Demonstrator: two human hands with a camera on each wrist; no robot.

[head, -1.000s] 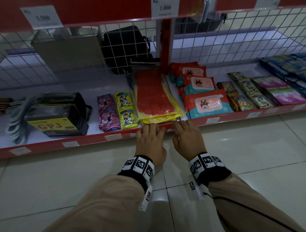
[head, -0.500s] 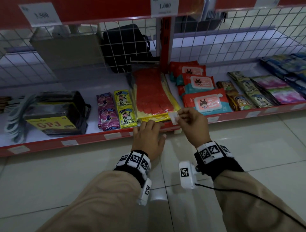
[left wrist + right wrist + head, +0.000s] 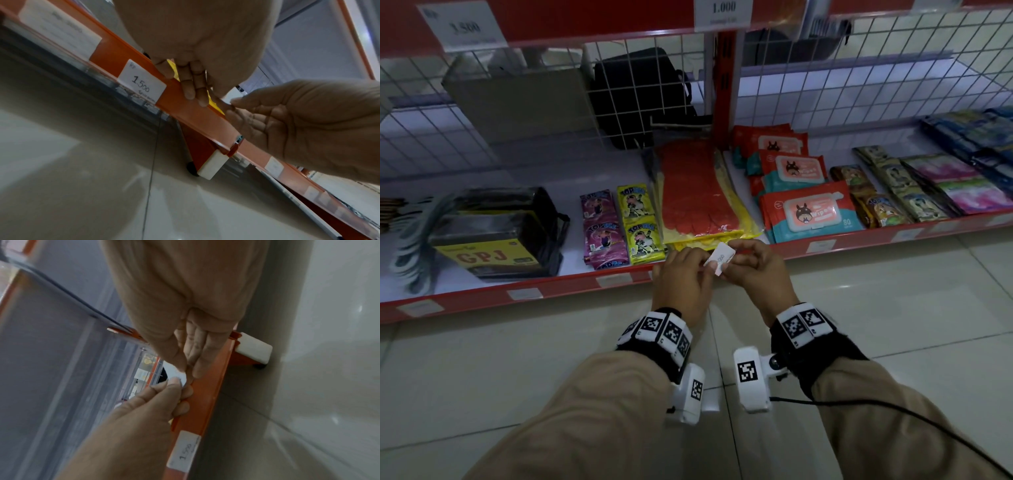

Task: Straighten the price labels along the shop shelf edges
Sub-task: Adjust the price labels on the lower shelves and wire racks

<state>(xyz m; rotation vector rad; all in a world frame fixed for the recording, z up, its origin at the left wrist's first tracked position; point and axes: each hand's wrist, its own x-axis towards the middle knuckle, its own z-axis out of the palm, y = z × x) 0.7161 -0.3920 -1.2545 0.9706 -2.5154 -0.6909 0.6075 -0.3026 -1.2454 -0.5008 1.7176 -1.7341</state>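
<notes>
A small white price label (image 3: pixel 722 257) is off the rail, held just above the red shelf edge (image 3: pixel 558 289) in front of the red and yellow packs. My left hand (image 3: pixel 688 270) pinches its left end and my right hand (image 3: pixel 751 265) pinches its right end. In the right wrist view the label (image 3: pixel 176 374) shows as a white scrap between my right fingers (image 3: pixel 197 353) and the left hand (image 3: pixel 144 410). Another label reading 1.500 (image 3: pixel 141 82) sits flat on the rail left of my left fingers (image 3: pixel 193 87); it also shows in the right wrist view (image 3: pixel 185 451).
The bottom shelf holds wet-wipe packs (image 3: pixel 811 212), red and yellow flat packs (image 3: pixel 698 192), Topbee sachets (image 3: pixel 623 226) and a black GPJ pack (image 3: pixel 496 236). Several more labels line the rail. A wire mesh backs the shelf. The shelf's white foot (image 3: pixel 211 164) stands on the tiled floor.
Both hands lay on the shelf edge a second ago. The right hand then lifted a label off the rail, and the left hand has come up to pinch its other end.
</notes>
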